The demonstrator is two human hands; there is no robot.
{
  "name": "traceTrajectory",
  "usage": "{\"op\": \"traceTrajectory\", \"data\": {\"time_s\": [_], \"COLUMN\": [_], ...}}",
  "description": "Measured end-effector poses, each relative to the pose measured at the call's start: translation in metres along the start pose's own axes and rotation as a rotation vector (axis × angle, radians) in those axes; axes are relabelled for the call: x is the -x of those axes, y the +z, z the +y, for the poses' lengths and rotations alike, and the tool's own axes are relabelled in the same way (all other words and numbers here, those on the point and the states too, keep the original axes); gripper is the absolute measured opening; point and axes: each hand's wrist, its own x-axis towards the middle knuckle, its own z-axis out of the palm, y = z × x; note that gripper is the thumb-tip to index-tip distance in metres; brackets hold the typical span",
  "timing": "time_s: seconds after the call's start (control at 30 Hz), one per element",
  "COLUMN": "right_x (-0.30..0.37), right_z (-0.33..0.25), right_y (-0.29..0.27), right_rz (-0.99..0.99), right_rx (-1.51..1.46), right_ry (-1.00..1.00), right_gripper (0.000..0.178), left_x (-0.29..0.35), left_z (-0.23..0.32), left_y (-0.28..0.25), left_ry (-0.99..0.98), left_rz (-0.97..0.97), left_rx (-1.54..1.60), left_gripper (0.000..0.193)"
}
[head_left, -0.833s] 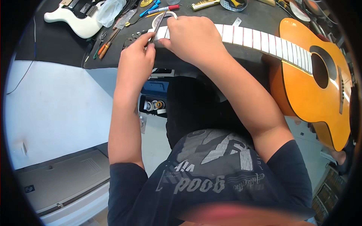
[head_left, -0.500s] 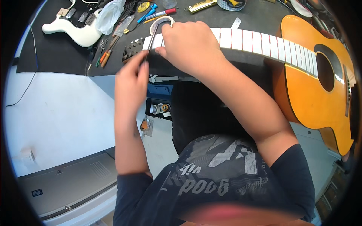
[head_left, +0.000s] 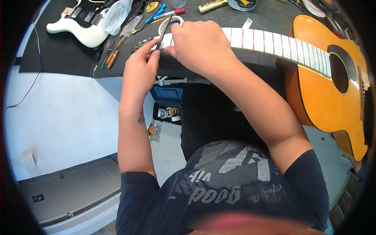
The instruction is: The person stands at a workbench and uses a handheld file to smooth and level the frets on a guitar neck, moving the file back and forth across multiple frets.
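An orange-topped acoustic guitar (head_left: 317,100) lies across the bench, its body to the right. White strips cover the fingerboard (head_left: 268,42) between the reddish frets. My left hand (head_left: 140,72) pinches a slim dark file-like tool (head_left: 166,30) between thumb and fingers. The tool slants across the neck close to the headstock (head_left: 141,44), which the left hand partly hides. Over the neck, just right of the tool, my right hand (head_left: 201,47) is closed, its thumb on the near side; most of its fingers are hidden. A white tape roll (head_left: 162,27) lies behind the neck.
A white electric guitar body (head_left: 80,33) and a plastic bag (head_left: 117,17) lie at the far left. Nearby are orange-handled screwdrivers (head_left: 112,58) and a red marker (head_left: 172,13). Below the bench edge stands an open blue toolbox (head_left: 168,94) holding tape rolls.
My left hand has moved forward with the tool, away from me, and its tip now reaches farther past the neck. My right hand stays on the neck; the whole view has shifted slightly.
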Motion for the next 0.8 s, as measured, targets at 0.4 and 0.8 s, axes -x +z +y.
{"op": "traceTrajectory", "data": {"time_s": [0.4,0.8], "right_x": [0.000,0.000], "right_z": [-0.002,0.001], "right_y": [0.000,-0.001], "right_rz": [-0.015,-0.028], "right_rx": [-0.006,-0.040], "right_ry": [-0.006,-0.008], "right_gripper": [0.039,0.046], "left_x": [-0.004,0.012], "left_z": [0.004,-0.001], "left_y": [-0.005,-0.006], "left_ry": [-0.075,-0.023], "left_rz": [-0.042,-0.025], "left_rx": [0.028,-0.052], "left_gripper": [0.035,0.036]}}
